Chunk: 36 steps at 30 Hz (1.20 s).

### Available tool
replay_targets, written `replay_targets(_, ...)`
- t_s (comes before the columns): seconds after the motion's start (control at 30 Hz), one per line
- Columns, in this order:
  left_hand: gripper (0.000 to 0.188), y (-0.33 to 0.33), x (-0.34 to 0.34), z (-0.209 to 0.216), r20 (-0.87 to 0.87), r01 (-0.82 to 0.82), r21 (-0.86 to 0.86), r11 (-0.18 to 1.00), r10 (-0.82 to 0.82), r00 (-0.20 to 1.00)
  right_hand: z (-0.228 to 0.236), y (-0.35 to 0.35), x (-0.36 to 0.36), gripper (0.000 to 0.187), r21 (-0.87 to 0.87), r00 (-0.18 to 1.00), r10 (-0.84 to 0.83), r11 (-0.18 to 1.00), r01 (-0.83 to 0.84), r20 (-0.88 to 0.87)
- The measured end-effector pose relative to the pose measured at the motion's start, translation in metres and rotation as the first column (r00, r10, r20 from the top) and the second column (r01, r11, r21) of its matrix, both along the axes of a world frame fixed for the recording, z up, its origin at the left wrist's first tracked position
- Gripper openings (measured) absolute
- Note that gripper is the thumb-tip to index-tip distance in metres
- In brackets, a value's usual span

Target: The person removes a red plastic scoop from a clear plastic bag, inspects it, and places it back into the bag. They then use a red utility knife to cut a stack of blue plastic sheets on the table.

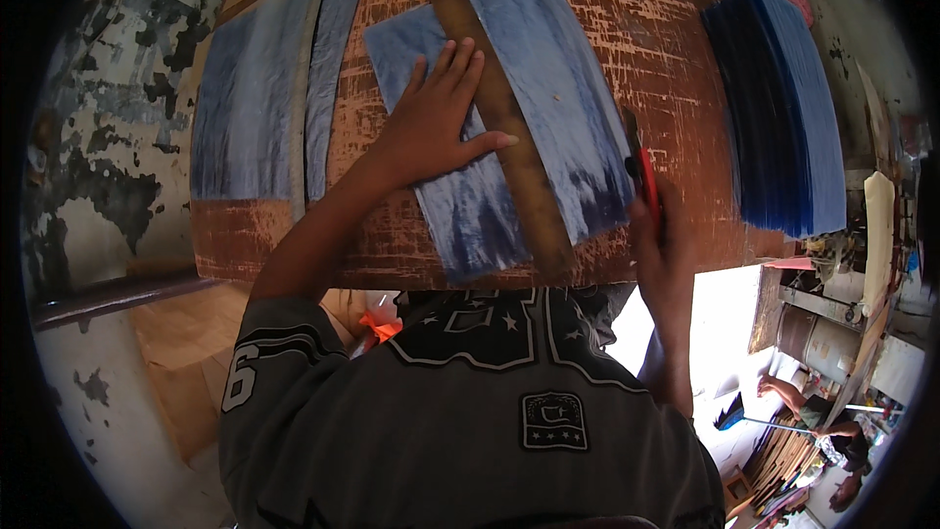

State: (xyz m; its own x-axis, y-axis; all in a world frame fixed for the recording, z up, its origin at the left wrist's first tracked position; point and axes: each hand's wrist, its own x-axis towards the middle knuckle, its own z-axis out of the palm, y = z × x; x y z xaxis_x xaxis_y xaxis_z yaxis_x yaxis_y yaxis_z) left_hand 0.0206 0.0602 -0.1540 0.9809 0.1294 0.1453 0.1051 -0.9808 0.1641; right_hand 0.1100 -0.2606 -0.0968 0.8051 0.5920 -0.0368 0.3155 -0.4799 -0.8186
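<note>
A streaked blue sheet (563,88) lies tilted on the worn brown table, and a long brown straightedge (504,108) crosses it at a slant. My left hand (446,113) is spread flat over the sheet, its fingertips and thumb reaching onto the straightedge. Beside the sheet's right edge, my right hand (666,230) is closed around a red-handled cutter (646,176) with a dark tip pointing away from me. Motion smears this hand a little, and I cannot tell whether the tip touches the table.
More streaked blue sheets (250,98) lie at the table's left, with narrow strips (333,78) alongside. A thick stack of blue sheets (778,108) stands at the right edge. The scratched tabletop (656,39) ends near my body. Another person (832,441) is at the lower right, near a broom (729,414).
</note>
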Motion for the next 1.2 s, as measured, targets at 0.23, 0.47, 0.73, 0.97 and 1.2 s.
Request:
replay_targets(0.23,0.113,0.002,-0.001,-0.006,0.036,0.013,-0.018,1.0,-0.013,0.999,0.026,0.07,0.026,0.046,0.115,0.987,0.143,0.982,-0.151,0.073)
replay_targets(0.47,0.113,0.001,-0.002,-0.003,0.062,0.013,-0.051,0.999,-0.009,0.998,0.015,0.155,0.067,0.045,0.01,0.939,0.274,0.959,-0.283,0.208)
replay_targets(0.73,0.113,-0.001,-0.003,0.0,0.092,0.014,-0.059,0.998,-0.009,0.996,-0.033,0.215,0.096,0.044,0.107,0.853,0.25,0.937,-0.332,0.458)
replay_targets(0.97,0.113,0.0,-0.003,0.004,0.08,0.007,-0.046,0.999,-0.003,0.997,-0.028,0.237,0.096,0.037,-0.013,0.852,0.293,0.947,-0.32,0.433)
replay_targets(1.2,0.113,0.0,-0.001,0.01,0.085,0.017,0.044,0.999,-0.021,0.996,-0.027,0.243,0.093,0.036,-0.027,0.836,0.284,0.951,-0.308,0.469)
